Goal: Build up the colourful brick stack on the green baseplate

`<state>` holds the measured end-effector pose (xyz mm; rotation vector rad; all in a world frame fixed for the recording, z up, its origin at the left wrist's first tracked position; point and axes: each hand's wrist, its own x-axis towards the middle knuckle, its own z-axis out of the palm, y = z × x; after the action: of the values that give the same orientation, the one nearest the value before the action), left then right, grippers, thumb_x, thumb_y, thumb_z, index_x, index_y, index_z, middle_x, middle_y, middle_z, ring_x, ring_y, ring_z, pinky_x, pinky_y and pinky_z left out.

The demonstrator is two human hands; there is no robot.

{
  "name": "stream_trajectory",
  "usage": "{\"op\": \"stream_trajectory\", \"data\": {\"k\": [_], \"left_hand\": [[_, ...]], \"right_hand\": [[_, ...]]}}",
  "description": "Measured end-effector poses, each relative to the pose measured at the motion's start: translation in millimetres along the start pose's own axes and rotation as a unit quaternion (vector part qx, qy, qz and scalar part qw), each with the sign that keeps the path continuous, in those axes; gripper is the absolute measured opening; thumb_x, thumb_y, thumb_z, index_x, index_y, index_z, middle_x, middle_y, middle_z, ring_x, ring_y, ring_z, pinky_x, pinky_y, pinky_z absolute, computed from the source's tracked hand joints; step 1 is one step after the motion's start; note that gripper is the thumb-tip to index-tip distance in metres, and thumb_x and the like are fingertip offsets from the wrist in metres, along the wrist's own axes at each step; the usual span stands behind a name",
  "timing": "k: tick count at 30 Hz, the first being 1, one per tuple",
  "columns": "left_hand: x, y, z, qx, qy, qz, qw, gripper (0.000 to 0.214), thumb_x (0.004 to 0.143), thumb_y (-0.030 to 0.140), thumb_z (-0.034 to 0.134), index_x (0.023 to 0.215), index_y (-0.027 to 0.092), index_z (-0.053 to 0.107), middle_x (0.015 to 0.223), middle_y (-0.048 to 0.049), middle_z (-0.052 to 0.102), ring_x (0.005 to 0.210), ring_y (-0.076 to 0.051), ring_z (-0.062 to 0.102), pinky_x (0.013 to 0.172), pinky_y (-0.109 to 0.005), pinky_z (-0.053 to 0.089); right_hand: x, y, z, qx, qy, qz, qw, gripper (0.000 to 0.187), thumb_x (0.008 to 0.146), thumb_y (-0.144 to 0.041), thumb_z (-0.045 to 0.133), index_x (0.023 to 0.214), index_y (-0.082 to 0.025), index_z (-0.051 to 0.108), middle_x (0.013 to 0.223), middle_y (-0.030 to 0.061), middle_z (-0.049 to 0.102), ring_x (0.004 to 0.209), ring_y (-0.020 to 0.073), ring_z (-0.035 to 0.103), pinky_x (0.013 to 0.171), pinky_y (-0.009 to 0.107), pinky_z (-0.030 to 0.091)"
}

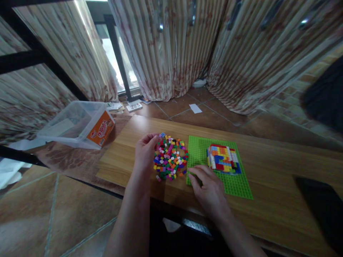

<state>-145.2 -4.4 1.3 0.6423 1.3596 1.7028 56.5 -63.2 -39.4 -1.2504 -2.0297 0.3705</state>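
Observation:
My left hand (147, 144) is at the far left edge of a pile of small coloured building bricks (170, 159), its thumb and fingers pinched together. A blue brick (162, 135) shows just beyond those fingertips; whether they grip anything is hidden. Over the near left part of a green studded baseplate (197, 146) is my right hand (206, 180), thumb and forefinger curved and apart, with nothing visible between them. A block of multicoloured bricks (222, 158) stands on the baseplate, just beyond the right hand.
The wooden table (268, 167) carries a dark flat object (321, 207) at the right. A clear plastic bin (72, 121) with an orange label stands left of the table. Papers (195, 108) lie on the tiled floor, with striped curtains (171, 53) behind.

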Motion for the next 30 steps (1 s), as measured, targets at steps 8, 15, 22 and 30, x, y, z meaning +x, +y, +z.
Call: {"op": "stream_trajectory", "data": {"k": [8,15,22,30], "left_hand": [[5,8,-11.6,-0.088,0.074,0.007,0.993,0.023,0.06,0.029,0.077,0.075,0.013,0.069,0.062,0.0014,0.063,0.048,-0.004,0.046,0.048,-0.016,0.035],[8,14,-21.5,-0.166,0.122,-0.005,0.979,0.019,0.064,0.026,0.075,0.076,0.013,0.067,0.062,0.0032,0.061,0.047,-0.002,0.045,0.047,-0.014,0.032],[9,19,-31.2,-0.176,0.139,-0.013,0.974,0.02,0.066,0.028,0.076,0.077,0.014,0.065,0.062,0.0049,0.059,0.047,-0.002,0.045,0.049,-0.015,0.033],[11,29,-44.0,-0.187,0.145,-0.016,0.971,0.017,0.064,0.024,0.073,0.076,0.013,0.066,0.062,0.0046,0.059,0.048,-0.002,0.043,0.048,-0.014,0.032]], "right_hand": [[2,-16,15,0.013,0.005,-0.056,0.998,0.012,0.093,-0.021,0.06,0.095,-0.019,0.071,0.093,0.0054,0.07,0.087,0.0199,0.061,0.079,0.034,0.047],[9,-34,36,0.027,0.011,-0.103,0.994,0.015,0.093,-0.024,0.06,0.101,-0.023,0.072,0.099,0.0058,0.067,0.09,0.0201,0.057,0.082,0.037,0.044],[37,-63,53,0.009,-0.009,-0.052,0.999,0.015,0.093,-0.026,0.061,0.1,-0.026,0.074,0.111,0.0068,0.065,0.104,0.0248,0.054,0.09,0.043,0.043],[32,-78,69,0.008,-0.095,-0.095,0.991,0.013,0.079,-0.024,0.077,0.089,-0.024,0.07,0.112,0.0064,0.064,0.105,0.0269,0.053,0.09,0.045,0.041]]}}
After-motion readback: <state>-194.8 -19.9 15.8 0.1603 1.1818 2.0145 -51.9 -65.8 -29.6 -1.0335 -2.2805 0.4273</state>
